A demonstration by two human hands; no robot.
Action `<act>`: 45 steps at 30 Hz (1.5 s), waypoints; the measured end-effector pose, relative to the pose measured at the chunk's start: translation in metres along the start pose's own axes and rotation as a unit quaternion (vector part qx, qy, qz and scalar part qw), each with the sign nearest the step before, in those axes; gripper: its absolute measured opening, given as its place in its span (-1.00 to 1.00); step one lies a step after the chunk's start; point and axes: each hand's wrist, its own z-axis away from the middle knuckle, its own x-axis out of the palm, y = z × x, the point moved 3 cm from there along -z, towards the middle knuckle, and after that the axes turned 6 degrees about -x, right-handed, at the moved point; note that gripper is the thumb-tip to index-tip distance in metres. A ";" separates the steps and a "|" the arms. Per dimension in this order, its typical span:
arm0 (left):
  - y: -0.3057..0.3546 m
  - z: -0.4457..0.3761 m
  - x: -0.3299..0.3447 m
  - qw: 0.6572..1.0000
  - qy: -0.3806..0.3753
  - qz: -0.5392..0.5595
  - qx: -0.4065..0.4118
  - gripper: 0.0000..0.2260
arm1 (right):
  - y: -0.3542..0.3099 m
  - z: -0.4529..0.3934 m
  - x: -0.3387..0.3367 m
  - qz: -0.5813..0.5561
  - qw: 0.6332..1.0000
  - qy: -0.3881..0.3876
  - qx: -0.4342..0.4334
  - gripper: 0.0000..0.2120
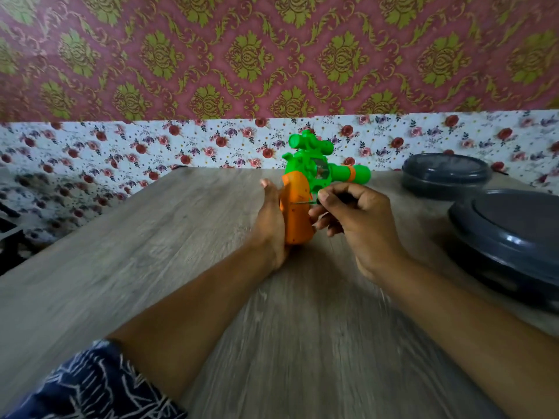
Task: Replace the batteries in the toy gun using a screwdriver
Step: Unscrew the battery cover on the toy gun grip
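Observation:
A green toy gun with an orange grip stands upright on the wooden table, barrel pointing right. My left hand holds the orange grip from its left side, thumb tip raised beside it. My right hand pinches a small screwdriver; its thin metal shaft points left and its tip touches the orange grip. The screwdriver's dark handle is mostly hidden in my fingers. No batteries are in view.
Two dark grey round lidded containers stand at the right: one at the back, a larger one nearer. A floral-papered wall rises behind the table's far edge. A dark object lies off the table's left edge.

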 end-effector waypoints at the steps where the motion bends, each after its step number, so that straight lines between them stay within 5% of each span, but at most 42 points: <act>1: 0.001 0.003 0.001 1.000 0.001 -0.006 0.009 -0.28 | -0.002 0.001 0.001 0.009 1.000 0.001 -0.006 -0.92; 23: -0.001 0.009 -0.006 0.998 0.061 0.000 -0.001 -0.30 | -0.006 0.006 -0.004 0.162 0.983 -0.072 -0.036 -0.83; 30: -0.013 -0.006 -0.011 0.994 0.100 -0.025 -0.025 0.23 | -0.015 0.006 0.002 0.219 0.970 -0.072 -0.080 -0.91; 39: -0.011 -0.004 -0.010 0.995 0.096 -0.037 -0.005 0.20 | -0.017 0.006 0.003 0.252 0.961 -0.082 -0.078 -0.94; 43: -0.002 0.006 -0.005 0.996 0.085 -0.005 0.005 -0.20 | -0.021 0.008 0.009 0.368 0.901 -0.135 -0.186 -0.95; 45: -0.002 0.003 -0.008 0.997 0.075 -0.003 0.015 -0.24 | -0.021 0.011 0.011 0.394 0.876 -0.162 -0.225 -0.88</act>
